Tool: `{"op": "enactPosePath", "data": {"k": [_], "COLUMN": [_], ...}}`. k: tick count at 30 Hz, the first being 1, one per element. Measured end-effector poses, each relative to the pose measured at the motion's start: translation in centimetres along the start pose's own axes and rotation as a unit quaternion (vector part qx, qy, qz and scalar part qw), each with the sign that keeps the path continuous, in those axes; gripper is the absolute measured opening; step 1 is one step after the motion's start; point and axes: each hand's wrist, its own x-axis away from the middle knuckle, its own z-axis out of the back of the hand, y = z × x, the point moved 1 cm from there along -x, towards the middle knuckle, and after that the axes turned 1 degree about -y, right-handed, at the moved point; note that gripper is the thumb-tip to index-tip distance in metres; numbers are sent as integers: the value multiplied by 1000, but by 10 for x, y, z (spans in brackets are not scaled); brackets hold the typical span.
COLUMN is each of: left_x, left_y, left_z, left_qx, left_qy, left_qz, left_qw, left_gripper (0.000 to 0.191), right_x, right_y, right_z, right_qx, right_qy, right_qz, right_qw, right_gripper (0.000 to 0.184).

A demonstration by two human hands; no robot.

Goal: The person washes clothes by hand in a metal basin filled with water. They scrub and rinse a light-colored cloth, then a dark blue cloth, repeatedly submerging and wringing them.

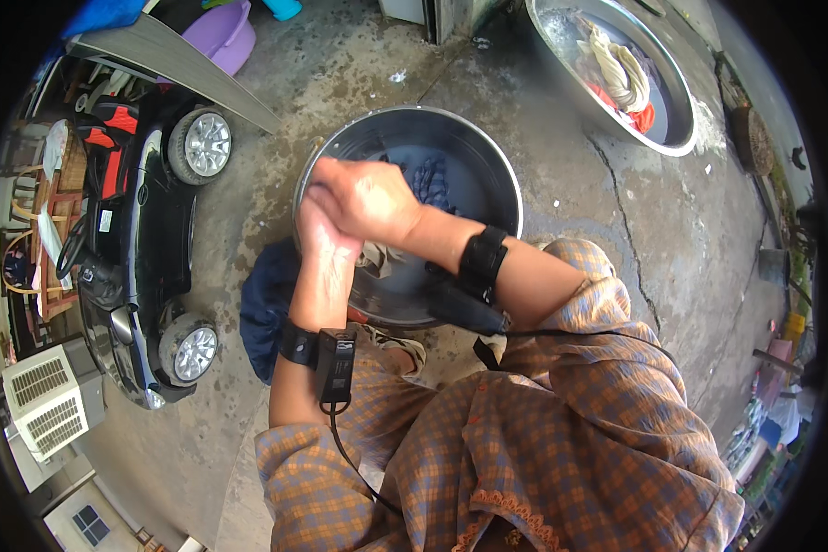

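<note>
My right hand, its fingers curled, presses against my left hand over the left side of a round metal tub. The left palm's heel faces up and its fingers are mostly hidden. No cloth shows between the hands, but their grip is covered. Inside the tub, dark patterned cloth lies in cloudy water. A beige cloth is partly visible just below my hands. Both wrists wear black straps; a small black box with a cable sits at the left one.
A second metal tub with pale and red cloth in water stands at upper right. Dark blue fabric lies beside the near tub's left side. A black toy car is at left, a purple basin behind it. The concrete floor is wet and cracked.
</note>
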Motion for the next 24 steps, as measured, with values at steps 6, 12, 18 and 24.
{"op": "enactPosePath", "data": {"k": [6, 12, 18, 24], "left_x": [34, 68, 70, 50], "left_y": [40, 112, 113, 50], "left_z": [19, 141, 139, 9], "left_qx": [-40, -388, -567, -414], "left_qy": [30, 219, 254, 55], "left_qz": [99, -48, -96, -79], "left_qw": [994, 894, 778, 905], "left_gripper": [26, 38, 48, 41], "right_x": [-10, -9, -11, -9], "right_y": [36, 40, 30, 16], "right_z": [6, 6, 16, 21], "right_qx": [-67, -352, -504, -561], "right_qy": [14, 29, -59, -63], "right_qz": [-170, -278, -317, -249], "right_qw": [983, 893, 801, 787], "right_gripper": [18, 19, 15, 15]}}
